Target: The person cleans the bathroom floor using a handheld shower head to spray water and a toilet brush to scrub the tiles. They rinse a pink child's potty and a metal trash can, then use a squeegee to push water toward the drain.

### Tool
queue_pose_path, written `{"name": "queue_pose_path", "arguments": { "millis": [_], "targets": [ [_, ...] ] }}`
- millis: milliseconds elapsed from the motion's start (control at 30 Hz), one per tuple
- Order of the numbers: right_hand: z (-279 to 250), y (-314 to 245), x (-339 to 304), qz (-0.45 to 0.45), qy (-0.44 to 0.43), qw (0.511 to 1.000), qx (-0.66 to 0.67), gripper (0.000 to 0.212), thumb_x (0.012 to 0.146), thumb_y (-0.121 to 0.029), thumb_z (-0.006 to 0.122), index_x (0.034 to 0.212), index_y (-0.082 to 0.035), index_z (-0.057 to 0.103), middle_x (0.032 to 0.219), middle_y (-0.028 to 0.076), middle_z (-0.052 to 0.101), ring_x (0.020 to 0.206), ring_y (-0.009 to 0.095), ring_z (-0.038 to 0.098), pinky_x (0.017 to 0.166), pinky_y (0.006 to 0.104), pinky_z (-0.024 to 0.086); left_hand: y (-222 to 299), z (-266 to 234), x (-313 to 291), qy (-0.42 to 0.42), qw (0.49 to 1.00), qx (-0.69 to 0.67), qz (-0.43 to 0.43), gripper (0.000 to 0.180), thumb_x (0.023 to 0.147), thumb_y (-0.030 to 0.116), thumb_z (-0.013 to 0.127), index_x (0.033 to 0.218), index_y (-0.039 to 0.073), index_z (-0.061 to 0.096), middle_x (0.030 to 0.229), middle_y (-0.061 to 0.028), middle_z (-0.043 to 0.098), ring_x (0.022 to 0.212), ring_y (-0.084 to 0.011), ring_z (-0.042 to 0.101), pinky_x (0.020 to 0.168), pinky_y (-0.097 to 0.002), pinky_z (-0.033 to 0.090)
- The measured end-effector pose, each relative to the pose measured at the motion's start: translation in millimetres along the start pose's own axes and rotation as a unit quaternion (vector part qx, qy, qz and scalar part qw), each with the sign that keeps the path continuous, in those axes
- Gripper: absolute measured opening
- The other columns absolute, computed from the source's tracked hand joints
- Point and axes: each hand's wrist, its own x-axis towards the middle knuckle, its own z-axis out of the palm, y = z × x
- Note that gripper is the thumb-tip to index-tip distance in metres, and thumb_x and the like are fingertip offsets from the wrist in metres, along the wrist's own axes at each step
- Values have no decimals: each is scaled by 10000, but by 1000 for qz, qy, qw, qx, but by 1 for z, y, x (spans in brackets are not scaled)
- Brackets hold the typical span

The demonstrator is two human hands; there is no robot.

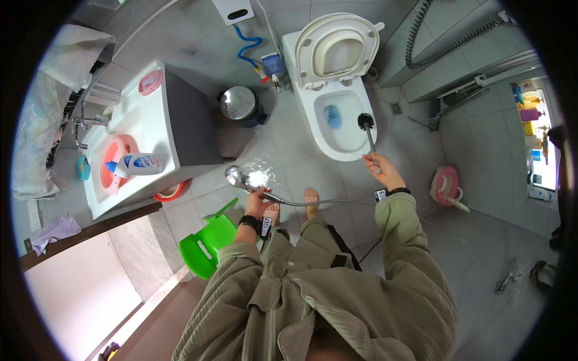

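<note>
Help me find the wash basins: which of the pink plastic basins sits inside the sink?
The round pink basin in the white sink, with a white bottle lying across it. The other basin sits on the floor, half hidden under the cabinet.

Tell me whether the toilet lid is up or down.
Up. The toilet lid and seat stand raised against the wall, leaving the bowl open with the toilet brush head at its rim.

I see a white squeeze bottle (pixel 137 163) with a blue cap and a blue-and-red label lying on its side across the pink basin (pixel 110 174). Far right, a shelf (pixel 533 141) carries small coloured bottles, too blurred to describe.
</note>
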Motion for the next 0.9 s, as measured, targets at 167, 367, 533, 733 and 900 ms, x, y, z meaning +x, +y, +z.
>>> {"name": "queue_pose_path", "arguments": {
  "millis": [167, 367, 533, 733, 900],
  "targets": [
    [7, 36, -45, -55, 53, 997, -7, 140, 916, -123, 438, 857, 4, 429, 748, 40, 458, 538, 65, 370, 393, 176, 262, 13, -56, 12, 2, 999, -2, -38, 56, 871, 117, 472, 900, 69, 473, 902, -85, 531, 1009, -245, 514, 784, -612, 400],
    [30, 95, -106, -110, 68, 991, -17, 163, 919, -167, 455, 876, -10, 461, 721, 1, 448, 523, 45, 343, 385, 174, 244, 3, -101, 35, -34, 992, 41, -110, 99, 886, 156, 453, 870, 59, 468, 949, -127, 534, 1019, -282, 504, 809, -652, 374],
    [55, 144, -146, -175, 101, 978, -56, 181, 921, -186, 467, 901, -6, 479, 716, -4, 445, 519, 39, 339, 381, 175, 235, -17, -116, 30, -63, 984, 5, -168, 123, 880, 183, 469, 828, 71, 475, 933, -126, 535, 924, -322, 501, 795, -627, 397],
    [61, 187, -178, -185, 137, 973, -32, 184, 917, -189, 485, 913, -6, 496, 711, -12, 446, 507, 38, 333, 374, 174, 225, -59, -99, 20, -101, 964, -2, -244, 93, 858, 166, 497, 901, 85, 482, 933, -101, 534, 955, -287, 508, 781, -594, 406],
    [48, 211, -202, -188, 156, 969, -21, 197, 914, -194, 493, 934, 2, 500, 724, -11, 442, 508, 32, 325, 369, 176, 215, -85, -66, -2, -100, 966, 57, -231, 123, 871, 176, 514, 887, 54, 511, 935, -111, 542, 946, -261, 520, 783, -517, 439]
  ]
}}
